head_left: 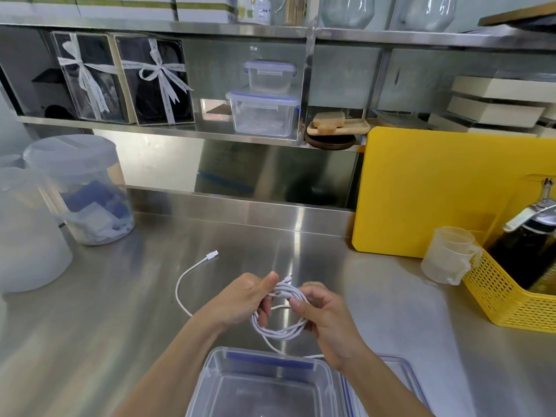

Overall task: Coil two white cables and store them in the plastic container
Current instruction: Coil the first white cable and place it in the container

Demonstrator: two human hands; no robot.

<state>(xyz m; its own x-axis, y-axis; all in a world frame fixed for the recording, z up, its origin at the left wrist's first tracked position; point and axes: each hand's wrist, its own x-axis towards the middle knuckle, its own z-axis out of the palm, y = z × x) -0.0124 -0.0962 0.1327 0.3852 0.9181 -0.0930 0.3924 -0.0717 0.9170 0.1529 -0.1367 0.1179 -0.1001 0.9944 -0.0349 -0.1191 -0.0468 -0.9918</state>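
open plastic container (pixel 264 386) nearest, both hands' fingers (pixel 296 308) clamped on coiled white cable (pixel 279 328) (yellow basket (pixel 508 305) rightward)

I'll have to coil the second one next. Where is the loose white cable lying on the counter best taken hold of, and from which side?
Probably at its free plug end, from above. The loose cable lies flat on the steel counter in an open arc, plug pointing away with bare counter around it. Its near end runs under the left hand, so it's harder to reach.
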